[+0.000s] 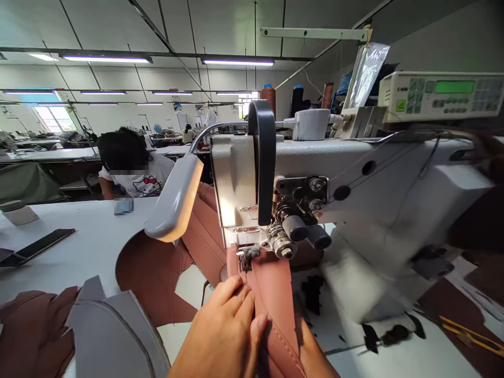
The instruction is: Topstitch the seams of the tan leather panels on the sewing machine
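Observation:
A reddish-brown leather piece (275,294) with a stitched seam runs under the presser foot (248,258) of a white sewing machine (338,157). My left hand (226,323) lies on the leather just in front of the foot, its fingers together and pressing the piece, the thumb beside the seam. At the right edge of the leather shows part of my right hand (309,346), mostly beneath the piece, with its fingers hidden. More joined brown leather (149,278) spreads left of and behind the needle area.
A lit lamp (175,199) hangs left of the machine head. Grey panels (114,336) and folded brown pieces (35,331) lie at the lower left. Yellow-handled scissors (472,338) rest at the right. Across the table sits a person (134,165). A control box (441,97) stands upper right.

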`<state>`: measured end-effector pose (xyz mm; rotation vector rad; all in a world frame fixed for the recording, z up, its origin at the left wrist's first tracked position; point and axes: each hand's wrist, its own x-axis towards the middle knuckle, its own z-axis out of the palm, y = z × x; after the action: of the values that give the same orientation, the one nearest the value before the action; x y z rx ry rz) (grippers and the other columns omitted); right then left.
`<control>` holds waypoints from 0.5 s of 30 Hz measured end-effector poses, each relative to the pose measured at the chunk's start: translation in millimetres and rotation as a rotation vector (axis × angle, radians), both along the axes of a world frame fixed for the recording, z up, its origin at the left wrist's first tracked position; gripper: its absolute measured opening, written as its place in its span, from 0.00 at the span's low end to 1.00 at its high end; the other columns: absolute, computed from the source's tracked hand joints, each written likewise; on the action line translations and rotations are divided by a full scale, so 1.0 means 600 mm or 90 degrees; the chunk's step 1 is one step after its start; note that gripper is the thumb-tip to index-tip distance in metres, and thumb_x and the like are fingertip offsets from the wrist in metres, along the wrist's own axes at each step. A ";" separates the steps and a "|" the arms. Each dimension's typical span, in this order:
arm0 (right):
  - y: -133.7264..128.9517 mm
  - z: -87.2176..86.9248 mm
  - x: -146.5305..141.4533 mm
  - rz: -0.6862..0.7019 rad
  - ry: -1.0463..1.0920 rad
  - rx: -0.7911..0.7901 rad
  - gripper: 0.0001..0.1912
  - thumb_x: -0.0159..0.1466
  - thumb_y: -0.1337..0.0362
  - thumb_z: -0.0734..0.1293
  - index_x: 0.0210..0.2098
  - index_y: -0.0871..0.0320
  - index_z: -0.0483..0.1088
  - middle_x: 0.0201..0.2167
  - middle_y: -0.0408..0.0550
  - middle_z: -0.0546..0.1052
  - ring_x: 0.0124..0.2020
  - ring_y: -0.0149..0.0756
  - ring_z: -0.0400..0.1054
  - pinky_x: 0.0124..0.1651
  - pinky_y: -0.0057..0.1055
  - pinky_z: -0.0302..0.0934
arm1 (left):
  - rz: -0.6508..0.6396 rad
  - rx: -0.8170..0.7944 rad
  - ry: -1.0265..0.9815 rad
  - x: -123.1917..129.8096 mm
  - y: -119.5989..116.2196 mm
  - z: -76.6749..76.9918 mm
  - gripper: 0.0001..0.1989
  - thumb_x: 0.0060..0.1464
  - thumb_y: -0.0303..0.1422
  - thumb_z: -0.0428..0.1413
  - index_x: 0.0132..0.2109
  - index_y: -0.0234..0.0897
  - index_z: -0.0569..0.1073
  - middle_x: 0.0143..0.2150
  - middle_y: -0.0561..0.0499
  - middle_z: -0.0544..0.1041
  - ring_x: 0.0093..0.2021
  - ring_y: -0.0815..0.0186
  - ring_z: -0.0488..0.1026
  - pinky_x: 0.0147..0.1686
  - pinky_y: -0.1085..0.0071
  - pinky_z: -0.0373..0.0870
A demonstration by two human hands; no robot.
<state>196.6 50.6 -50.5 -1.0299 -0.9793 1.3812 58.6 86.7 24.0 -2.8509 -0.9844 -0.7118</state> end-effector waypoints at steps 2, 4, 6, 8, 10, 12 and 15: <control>0.000 -0.011 0.010 -0.016 -0.014 -0.013 0.18 0.53 0.59 0.69 0.44 0.54 0.70 0.42 0.48 0.74 0.50 0.42 0.63 0.54 0.37 0.57 | 0.002 0.015 -0.015 0.000 0.001 0.000 0.13 0.56 0.27 0.44 0.34 0.36 0.73 0.34 0.50 0.78 0.38 0.59 0.72 0.42 0.63 0.73; 0.002 -0.019 0.018 -0.024 -0.027 -0.023 0.19 0.50 0.62 0.70 0.42 0.54 0.71 0.39 0.48 0.75 0.50 0.43 0.63 0.55 0.37 0.56 | 0.007 0.024 -0.028 0.000 0.002 0.001 0.13 0.55 0.28 0.44 0.32 0.37 0.73 0.33 0.50 0.78 0.36 0.59 0.72 0.39 0.64 0.74; 0.004 -0.024 0.022 -0.027 -0.036 -0.032 0.19 0.49 0.62 0.71 0.41 0.54 0.72 0.35 0.48 0.76 0.48 0.44 0.64 0.54 0.38 0.57 | 0.005 0.034 -0.038 0.000 0.002 0.001 0.13 0.55 0.27 0.44 0.31 0.37 0.73 0.31 0.50 0.77 0.35 0.60 0.73 0.37 0.65 0.75; 0.004 -0.027 0.020 -0.032 -0.043 -0.039 0.17 0.49 0.61 0.70 0.40 0.53 0.73 0.34 0.48 0.75 0.45 0.44 0.66 0.50 0.37 0.59 | -0.004 0.042 -0.040 0.000 0.001 0.002 0.14 0.55 0.27 0.43 0.31 0.37 0.72 0.30 0.50 0.77 0.35 0.59 0.73 0.37 0.65 0.75; 0.001 -0.028 0.013 -0.041 -0.051 -0.055 0.14 0.51 0.59 0.69 0.38 0.54 0.73 0.32 0.48 0.74 0.40 0.43 0.68 0.46 0.36 0.61 | -0.011 0.040 -0.036 0.000 -0.001 0.002 0.14 0.55 0.27 0.43 0.30 0.36 0.72 0.29 0.50 0.77 0.34 0.59 0.73 0.37 0.64 0.75; -0.004 -0.026 0.004 -0.046 -0.047 -0.088 0.14 0.53 0.58 0.68 0.39 0.55 0.72 0.30 0.49 0.74 0.32 0.39 0.68 0.40 0.34 0.62 | -0.003 0.029 -0.030 0.000 -0.003 0.001 0.15 0.55 0.27 0.42 0.28 0.36 0.72 0.28 0.49 0.76 0.33 0.59 0.73 0.34 0.64 0.76; -0.008 -0.014 -0.007 -0.021 0.026 -0.142 0.18 0.53 0.58 0.68 0.41 0.57 0.69 0.26 0.47 0.72 0.22 0.33 0.65 0.31 0.31 0.61 | 0.005 0.009 -0.016 0.001 -0.004 0.000 0.17 0.56 0.26 0.41 0.28 0.36 0.72 0.28 0.49 0.76 0.32 0.60 0.72 0.33 0.64 0.75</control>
<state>192.3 46.1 -58.7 -1.1721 -0.7882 1.5023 58.9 84.5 24.0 -2.8309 -0.9890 -0.7524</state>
